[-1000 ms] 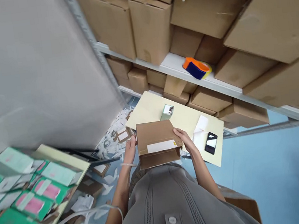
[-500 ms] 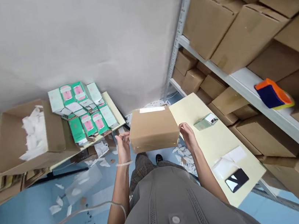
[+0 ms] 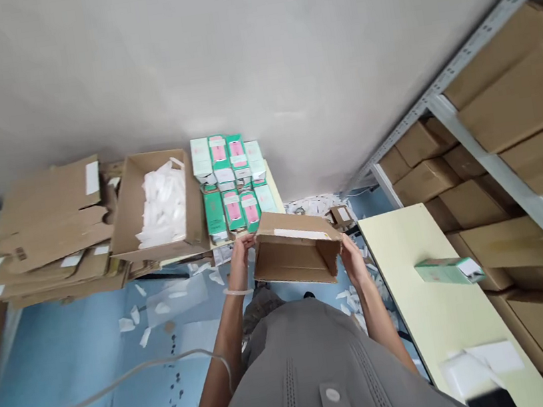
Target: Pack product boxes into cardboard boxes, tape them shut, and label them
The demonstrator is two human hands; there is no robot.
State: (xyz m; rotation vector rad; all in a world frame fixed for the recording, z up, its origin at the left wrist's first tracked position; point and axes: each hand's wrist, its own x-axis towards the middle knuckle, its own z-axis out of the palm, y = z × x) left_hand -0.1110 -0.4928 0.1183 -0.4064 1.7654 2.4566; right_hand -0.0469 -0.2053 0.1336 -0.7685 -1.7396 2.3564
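Observation:
A brown cardboard box (image 3: 287, 265) is tilted in front of my body, its open side facing me and its inside empty. A white label strip runs along its upper edge. My left hand (image 3: 241, 253) grips the left edge with closed fingers. At the right edge my right hand (image 3: 352, 261) holds the box, its fingertips partly hidden behind the cardboard. Just beyond the left hand, green and white small cartons (image 3: 232, 210) with pink panels stand in stacked rows on a cream table.
Left of the green cartons is a large open carton (image 3: 122, 241) with white paper pieces (image 3: 163, 205). Flattened cardboard (image 3: 47, 225) is piled further left. A cream table (image 3: 408, 238) at right bears a green carton (image 3: 447, 271). Shelves hold brown boxes (image 3: 476, 188). Paper scraps litter the floor.
The box has tipped so that its open, hollow side now faces me; before, its closed face showed. Both hands stay at its sides. The view has turned left.

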